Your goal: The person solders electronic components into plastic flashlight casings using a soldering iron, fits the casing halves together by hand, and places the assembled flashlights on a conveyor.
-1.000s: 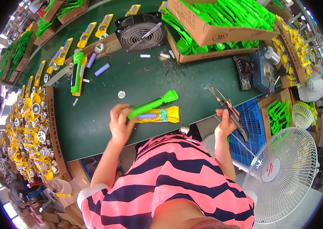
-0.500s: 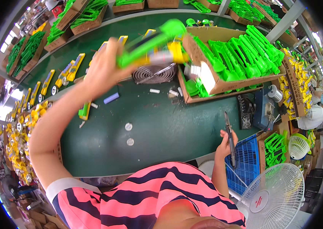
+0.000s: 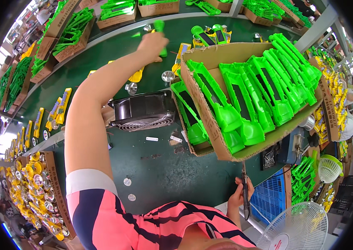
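Note:
My left arm stretches to the far side of the green bench. There my left hand [image 3: 151,43] is closed over a green plastic casing [image 3: 159,26], whose ends show past the fingers. Shiny reflector cups [image 3: 168,76] and yellow casings [image 3: 136,76] lie close to that hand. Low at the right, my right hand [image 3: 239,193] grips a soldering iron [image 3: 246,204], its tip pointing away from me. Between me and the left hand stands a black cooling fan [image 3: 143,106] with a round wire guard.
A tilted cardboard box [image 3: 197,106] of green casings stands at centre right, with a soldering station [image 3: 290,148] beyond it. Two white discs [image 3: 127,181] lie on the bench. A blue crate [image 3: 268,187] and white desk fan [image 3: 297,229] are at lower right; a box of yellow parts [image 3: 39,187] is at left.
My left hand has gone farther out and to the right with the green casing, now lower over the far bench. The view has shifted. My right hand still holds the soldering iron.

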The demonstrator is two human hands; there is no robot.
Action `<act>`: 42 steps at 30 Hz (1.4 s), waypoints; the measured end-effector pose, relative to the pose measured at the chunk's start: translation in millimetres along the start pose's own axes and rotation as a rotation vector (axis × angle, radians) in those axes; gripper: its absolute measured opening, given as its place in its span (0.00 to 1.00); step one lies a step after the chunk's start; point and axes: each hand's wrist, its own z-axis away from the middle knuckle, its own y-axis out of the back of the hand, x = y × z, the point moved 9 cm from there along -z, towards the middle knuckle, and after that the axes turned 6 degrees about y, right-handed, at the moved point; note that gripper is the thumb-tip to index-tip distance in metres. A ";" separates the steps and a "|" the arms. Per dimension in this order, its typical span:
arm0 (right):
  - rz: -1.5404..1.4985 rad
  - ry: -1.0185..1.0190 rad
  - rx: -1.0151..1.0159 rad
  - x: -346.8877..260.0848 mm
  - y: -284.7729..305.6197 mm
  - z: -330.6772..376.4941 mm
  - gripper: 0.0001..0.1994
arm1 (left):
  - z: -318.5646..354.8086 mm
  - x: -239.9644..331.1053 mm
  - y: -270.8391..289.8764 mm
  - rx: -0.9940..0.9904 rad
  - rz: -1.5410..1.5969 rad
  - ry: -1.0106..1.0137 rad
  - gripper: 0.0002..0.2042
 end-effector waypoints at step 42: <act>0.479 0.350 -0.642 -182.5 -185.7 -215.0 0.18 | 438.8 215.6 40.6 -0.067 0.394 -0.409 0.34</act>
